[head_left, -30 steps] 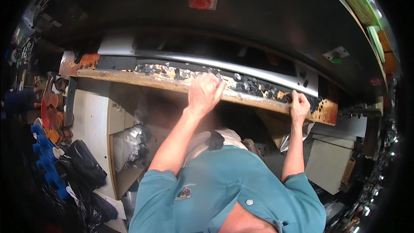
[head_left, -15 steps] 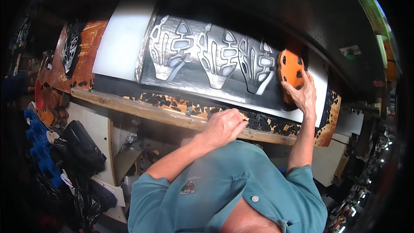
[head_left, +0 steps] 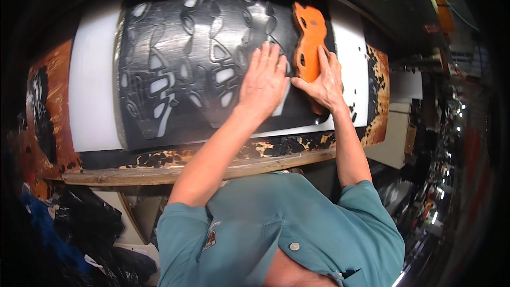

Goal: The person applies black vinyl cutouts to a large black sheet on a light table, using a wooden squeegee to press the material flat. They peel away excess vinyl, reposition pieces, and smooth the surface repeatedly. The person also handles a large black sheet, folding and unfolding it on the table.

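Note:
My left hand (head_left: 263, 82) lies flat on a shiny black sheet (head_left: 175, 26), its fingers stretched toward the far side. Openings in repeated shapes, like cut-out outlines, run across the sheet, and white shows through several of them. Near the sheet's right end my right hand (head_left: 328, 86) grips the near part of an orange cutting die (head_left: 312, 32), thumb on its left side and fingers over its right side. The die has a wavy outline with dark holes and lies on the sheet, long side pointing away from me. Its underside is hidden.
A white board (head_left: 95, 74) lies beneath the sheet and shows at both ends. Black scraps (head_left: 281, 146) litter the bench along a wooden front rail (head_left: 159, 174). A dark machine part overhangs the far side. At lower left hang black plastic bags (head_left: 87, 215).
My left hand has moved from the bench's front edge onto the black sheet, flattening out. My right hand has kept the orange die, which now sits turned over the sheet. The view has shifted.

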Demonstrator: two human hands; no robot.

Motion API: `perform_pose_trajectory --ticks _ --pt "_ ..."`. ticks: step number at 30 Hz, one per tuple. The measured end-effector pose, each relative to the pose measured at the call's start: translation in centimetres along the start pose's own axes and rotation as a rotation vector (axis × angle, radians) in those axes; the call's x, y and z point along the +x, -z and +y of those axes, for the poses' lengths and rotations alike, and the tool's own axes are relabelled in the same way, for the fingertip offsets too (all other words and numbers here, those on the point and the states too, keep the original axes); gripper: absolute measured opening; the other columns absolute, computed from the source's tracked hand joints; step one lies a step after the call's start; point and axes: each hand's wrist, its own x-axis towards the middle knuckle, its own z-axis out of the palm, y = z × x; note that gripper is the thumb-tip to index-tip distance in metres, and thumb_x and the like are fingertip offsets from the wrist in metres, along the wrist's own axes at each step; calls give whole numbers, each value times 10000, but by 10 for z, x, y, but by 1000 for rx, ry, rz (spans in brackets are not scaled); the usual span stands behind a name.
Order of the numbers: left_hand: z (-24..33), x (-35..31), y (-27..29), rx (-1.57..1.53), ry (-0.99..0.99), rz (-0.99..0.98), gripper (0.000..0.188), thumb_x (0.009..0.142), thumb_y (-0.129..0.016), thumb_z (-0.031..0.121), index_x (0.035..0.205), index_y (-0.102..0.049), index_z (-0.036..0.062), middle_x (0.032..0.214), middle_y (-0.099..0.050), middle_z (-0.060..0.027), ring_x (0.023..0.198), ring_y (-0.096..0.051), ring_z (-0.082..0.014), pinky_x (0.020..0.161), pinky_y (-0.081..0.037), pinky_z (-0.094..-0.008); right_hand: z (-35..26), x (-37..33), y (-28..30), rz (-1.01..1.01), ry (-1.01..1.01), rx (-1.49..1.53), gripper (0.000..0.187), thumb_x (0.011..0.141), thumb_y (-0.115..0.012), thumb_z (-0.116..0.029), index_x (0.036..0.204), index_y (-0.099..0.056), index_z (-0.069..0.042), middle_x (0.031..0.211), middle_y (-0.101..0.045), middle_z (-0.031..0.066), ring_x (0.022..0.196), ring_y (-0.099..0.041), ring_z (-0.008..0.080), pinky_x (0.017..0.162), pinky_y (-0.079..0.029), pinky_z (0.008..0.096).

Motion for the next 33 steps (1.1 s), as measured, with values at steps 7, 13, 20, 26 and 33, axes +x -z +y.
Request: perform_pose_trajectory --ticks 7,13,20,26,33 --pt "-5 1 11 -81 9 -19 492 962 -732 242 1377 -648 -8 1555 -534 -218 1515 -418 -402 1263 -315 -517 18 0 33 -43 -38 557 1145 636 -900 -432 1589 -446 12 1503 -475 242 1393 -480 345 1164 -431 462" --pt "44 12 20 -317 15 150 558 921 -809 346 1292 -679 -50 1463 -590 -277 1445 -483 -461 1227 -354 -542 36 -1 51 -93 -62 1031 1039 682 -898 -262 1587 -463 6 1370 -646 194 1259 -604 251 1116 -453 364" --pt "68 23 -12 -230 101 8 425 862 -816 222 1216 -720 8 1330 -655 -121 1241 -570 -339 1073 -425 -475 52 -2 48 -62 -36 1381 892 787 -832 -210 1558 -462 45 1126 -653 76 1002 -628 134 916 -509 264" --pt "60 8 -21 -87 -17 50 427 866 -827 216 1249 -717 64 1376 -641 -75 1287 -559 -328 1089 -416 -489 91 -16 49 -45 -6 1873 725 881 -724 -295 1481 -497 43 1149 -693 131 949 -726 171 854 -642 285" --pt "65 12 -19 -85 -14 48 440 859 -837 195 1261 -703 76 1378 -641 -74 1282 -562 -341 1084 -416 -493 134 -51 126 104 268 1892 1044 820 -793 -413 1589 -293 86 1416 -476 430 1271 -595 530 1100 -556 540"
